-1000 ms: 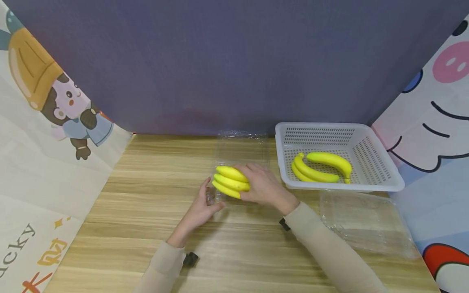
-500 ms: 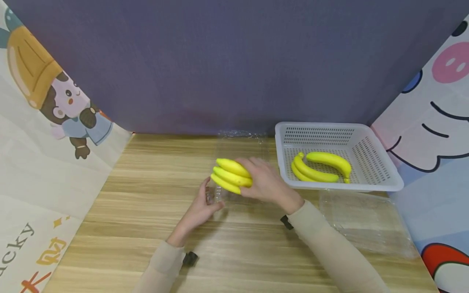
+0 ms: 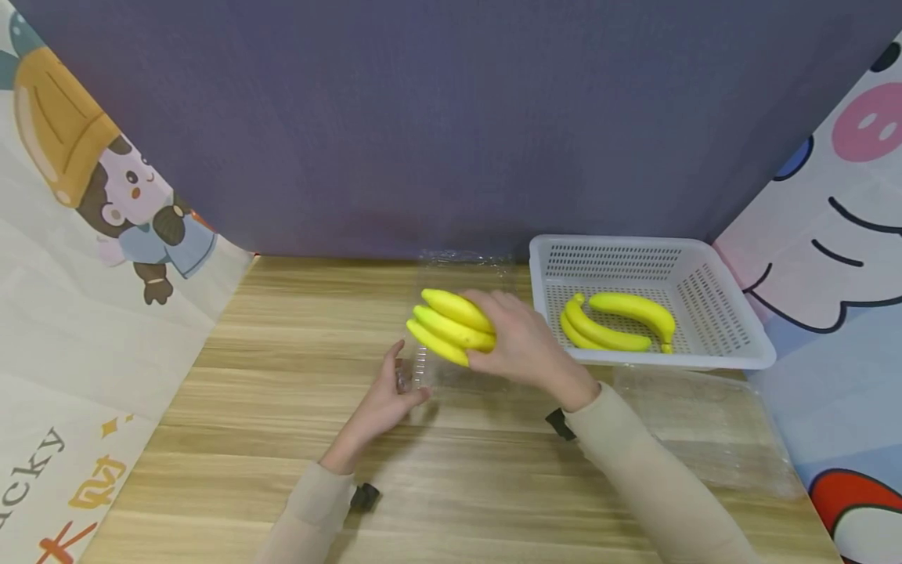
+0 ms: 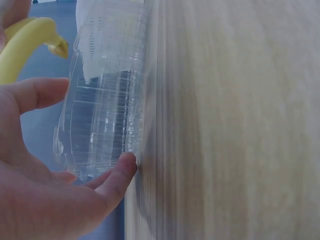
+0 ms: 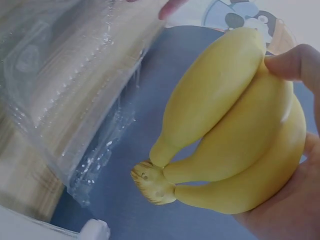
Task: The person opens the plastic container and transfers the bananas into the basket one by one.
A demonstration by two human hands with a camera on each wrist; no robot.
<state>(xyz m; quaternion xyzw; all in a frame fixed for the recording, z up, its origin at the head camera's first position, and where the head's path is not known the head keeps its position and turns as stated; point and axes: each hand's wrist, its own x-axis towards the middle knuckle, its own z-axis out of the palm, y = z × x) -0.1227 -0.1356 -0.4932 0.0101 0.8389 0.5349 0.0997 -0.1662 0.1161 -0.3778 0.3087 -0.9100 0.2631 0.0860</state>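
Note:
My right hand [image 3: 517, 345] grips a bunch of yellow bananas [image 3: 454, 327], thumb on one side and fingers on the other. In the right wrist view the joined stem of the bunch [image 5: 155, 182] points away from the palm. Below the bunch, a clear plastic clamshell box [image 3: 420, 370] lies on the table with its lid [image 3: 465, 278] spread back towards the dark panel. My left hand [image 3: 384, 399] holds the near left corner of this box, thumb and fingers spread around it. The left wrist view shows fingertips right at the wall of the box [image 4: 105, 115].
A white perforated basket [image 3: 729, 313] at the back right holds more bananas [image 3: 634, 309]. Another clear plastic box [image 3: 705, 431] lies in front of it on the wooden table [image 3: 310, 313]. A dark panel [image 3: 423, 133] closes off the back, with printed cloths at both sides.
My right hand has moved the banana bunch up, slightly back and to the right, away from the near end of the box. The left hand stays at the box corner.

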